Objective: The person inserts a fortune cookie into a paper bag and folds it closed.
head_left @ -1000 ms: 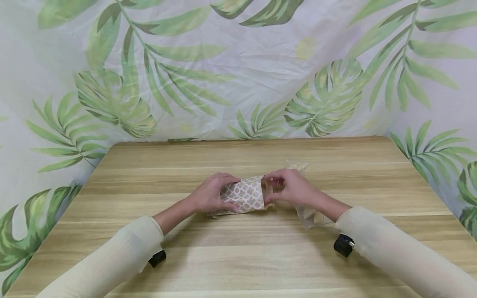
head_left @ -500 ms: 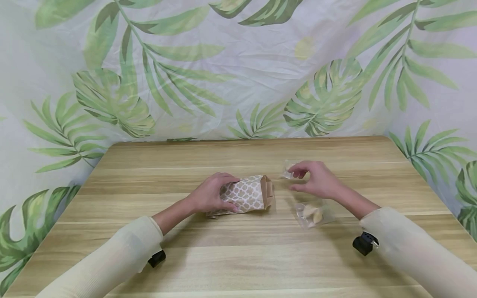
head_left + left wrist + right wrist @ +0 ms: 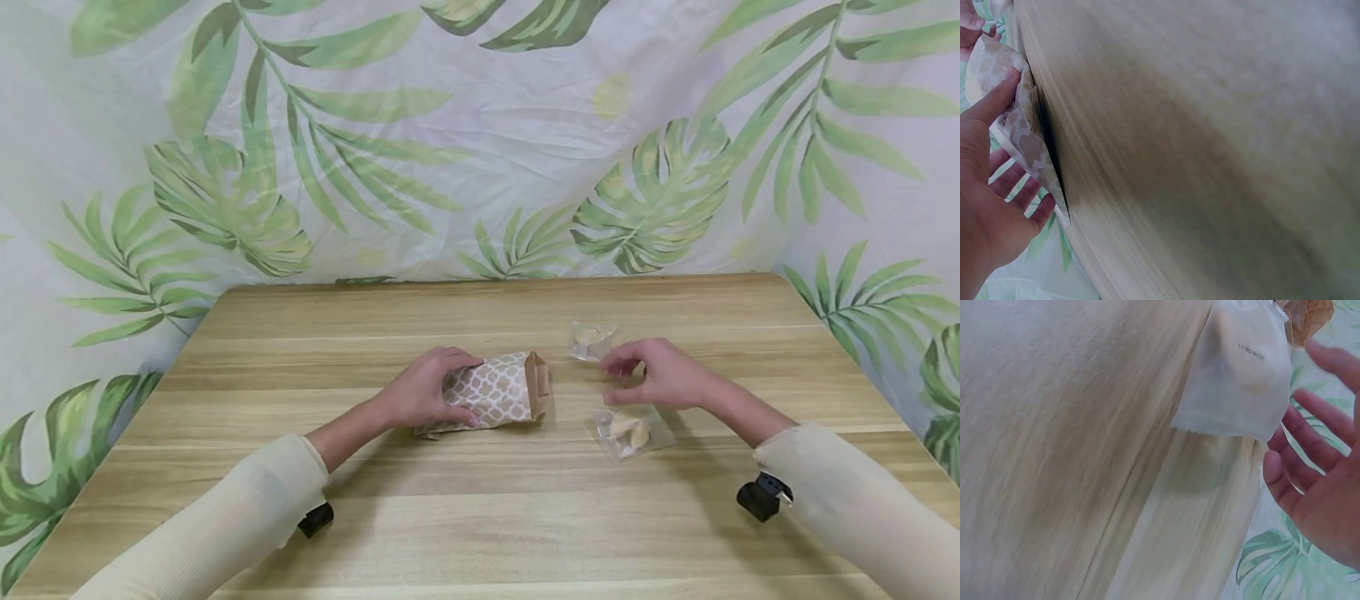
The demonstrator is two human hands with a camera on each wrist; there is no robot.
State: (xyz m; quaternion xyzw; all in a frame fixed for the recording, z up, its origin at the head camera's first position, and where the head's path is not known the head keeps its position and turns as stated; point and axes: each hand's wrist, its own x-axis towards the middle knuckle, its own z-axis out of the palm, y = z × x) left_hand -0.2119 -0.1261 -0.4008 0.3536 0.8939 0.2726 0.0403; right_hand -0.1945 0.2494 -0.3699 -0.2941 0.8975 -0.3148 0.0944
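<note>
My left hand (image 3: 427, 387) grips a paper bag (image 3: 491, 392) with a tan and white lattice print, lying on its side. Its thumb presses the near side and the fingers are round the far side. The bag's mouth faces right, showing a brown inside; its contents are hidden. To the right, my right hand (image 3: 660, 375) hovers with loosely bent fingers, holding nothing. Just in front of it lies a clear packet (image 3: 632, 432) with what looks like a fortune cookie inside. A similar packet (image 3: 592, 340) lies farther back, left of the fingertips. The right wrist view shows a packet (image 3: 1238, 369) with a printed date.
The wooden table (image 3: 480, 517) extends around both hands. Behind it hangs a leaf-print cloth (image 3: 480, 150). A black wrist camera (image 3: 316, 520) sits under the left sleeve, and another camera (image 3: 759, 497) under the right sleeve.
My right hand has left the bag's mouth and moved right, first toward the far packet, then back between the two packets. My left hand and the bag have stayed in place.
</note>
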